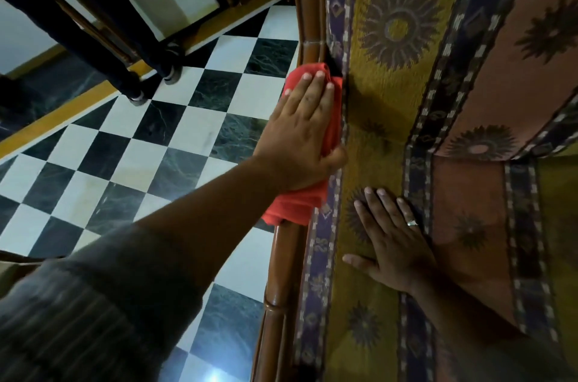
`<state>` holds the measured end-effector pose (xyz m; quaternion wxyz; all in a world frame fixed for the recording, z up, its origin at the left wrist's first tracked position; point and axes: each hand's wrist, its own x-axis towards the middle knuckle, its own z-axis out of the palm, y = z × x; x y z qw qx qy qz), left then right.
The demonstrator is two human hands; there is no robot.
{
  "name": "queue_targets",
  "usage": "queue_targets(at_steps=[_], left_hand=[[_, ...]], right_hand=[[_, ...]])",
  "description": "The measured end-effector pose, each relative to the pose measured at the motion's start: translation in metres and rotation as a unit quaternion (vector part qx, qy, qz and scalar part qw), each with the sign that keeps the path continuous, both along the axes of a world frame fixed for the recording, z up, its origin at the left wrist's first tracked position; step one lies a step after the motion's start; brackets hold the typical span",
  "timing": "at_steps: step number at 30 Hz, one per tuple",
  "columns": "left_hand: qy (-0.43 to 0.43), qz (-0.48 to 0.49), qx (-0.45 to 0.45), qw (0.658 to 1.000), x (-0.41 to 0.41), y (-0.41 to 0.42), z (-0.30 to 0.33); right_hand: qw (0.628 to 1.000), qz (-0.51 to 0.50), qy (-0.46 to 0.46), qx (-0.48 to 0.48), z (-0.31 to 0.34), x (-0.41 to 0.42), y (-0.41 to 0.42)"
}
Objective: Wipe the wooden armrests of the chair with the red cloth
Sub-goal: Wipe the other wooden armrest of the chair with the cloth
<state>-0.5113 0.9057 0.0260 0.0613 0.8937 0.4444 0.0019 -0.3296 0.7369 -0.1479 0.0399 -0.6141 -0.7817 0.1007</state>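
Observation:
A glossy brown wooden armrest [283, 269] runs from the bottom of the view up to the top, along the left edge of the chair's patterned cushion [375, 119]. The red cloth [297, 203] is draped over the armrest's middle stretch. My left hand [300, 134] lies flat on the cloth with its thumb curled round the inner side, pressing it onto the wood. My right hand [391, 238] rests palm down on the seat cushion, fingers spread, a ring on one finger, holding nothing. The armrest under the cloth is hidden.
A black-and-white chequered tile floor [156, 144] lies left of the chair. Dark furniture legs [137, 94] stand on it at the upper left, beside a yellow floor border [62, 119]. More wooden frame [309, 6] continues upward past the cloth.

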Motion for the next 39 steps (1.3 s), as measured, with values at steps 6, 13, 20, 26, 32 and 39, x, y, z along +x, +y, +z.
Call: queue_targets(at_steps=[6,13,20,26,32,39], left_hand=[[0.003,0.009,0.009,1.000,0.003,0.015,-0.004],[-0.009,0.015,-0.005,1.000,-0.010,-0.031,-0.006],[-0.022,0.003,-0.024,0.999,-0.014,-0.031,-0.006],[0.011,0.010,0.015,1.000,0.010,0.019,-0.002],[-0.057,0.053,-0.013,0.997,0.002,-0.018,-0.006],[-0.056,0.050,-0.055,0.996,-0.021,-0.082,-0.011]], right_hand=[[1.000,-0.002,-0.015,0.011,0.000,-0.002,-0.004],[0.999,0.000,-0.034,-0.005,0.001,-0.002,-0.002],[1.000,-0.006,-0.027,-0.011,0.000,-0.002,-0.003],[1.000,-0.006,-0.027,0.005,-0.001,-0.001,-0.002],[0.999,-0.002,-0.038,-0.014,0.004,-0.001,-0.003],[0.999,0.003,-0.033,-0.002,-0.002,-0.002,-0.003]])
